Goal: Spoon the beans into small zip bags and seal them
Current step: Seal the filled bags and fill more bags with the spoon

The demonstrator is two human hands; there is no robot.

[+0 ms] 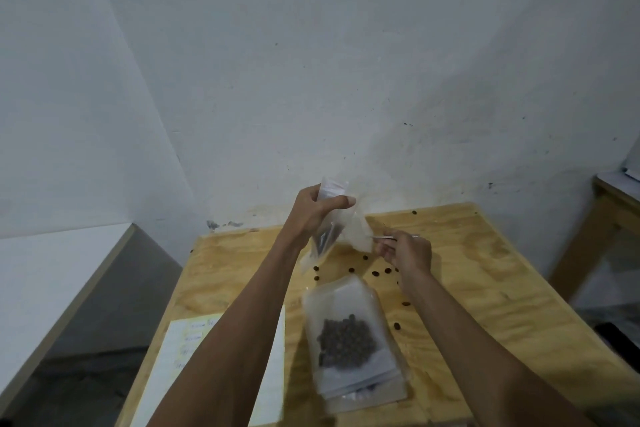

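Left hand (317, 215) pinches zip bag (341, 218) (raised); right hand (405, 251) grips spoon (382, 237).

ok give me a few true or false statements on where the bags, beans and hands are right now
1. The left hand holds a zip bag up above the wooden table. True.
2. The right hand is empty. False: it pinches a thin metal utensil, probably the spoon, at the lifted bag.
3. A bag of beans lies flat on the table. True.
4. The tabletop has no stray beans. False: loose beans are scattered over it.
5. A sheet of paper lies to the right of the flat bag. False: it lies to its left, under the left forearm.
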